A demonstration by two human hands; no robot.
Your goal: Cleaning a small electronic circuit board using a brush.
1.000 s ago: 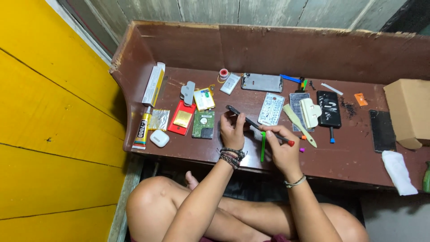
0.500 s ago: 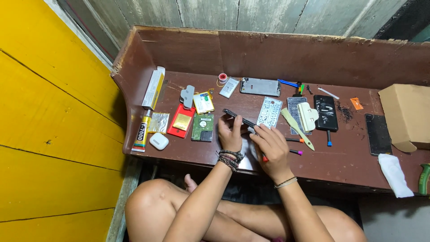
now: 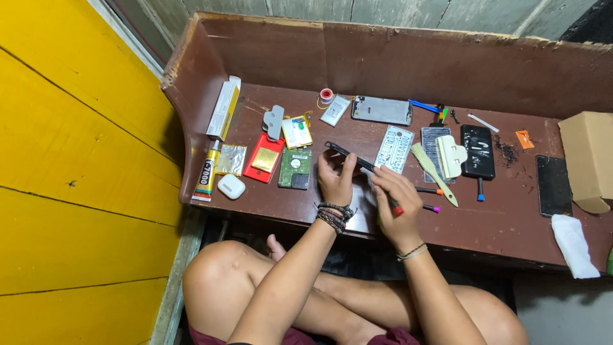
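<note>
- A dark phone (image 3: 348, 155) was held tilted on edge above the brown wooden bench (image 3: 498, 214), near the middle of its front half.
- Its near end was gripped by the left hand (image 3: 335, 179), whose fingers were closed around it; the far end stuck out up and to the left of that hand.
- The right hand (image 3: 396, 195) was placed just to the right of the phone, closed on a thin tool with a red tip (image 3: 394, 206), and its fingers were touching the phone's right part.
- Beaded bracelets (image 3: 335, 216) were worn on the left wrist.
- Just left of the hands, a green circuit board (image 3: 295, 168) and a red flat pack (image 3: 264, 158) were laid side by side.
- Farther left, a white earbud case (image 3: 231, 186) and a glue tube (image 3: 206, 174) were seen near the bench's edge.
- Right of the hands, a cream plastic pry tool (image 3: 434, 174) and a black phone (image 3: 477, 151) were laid out.
- A cardboard box (image 3: 587, 160) was set at the far right, with a white cloth (image 3: 573, 244) near it.
</note>
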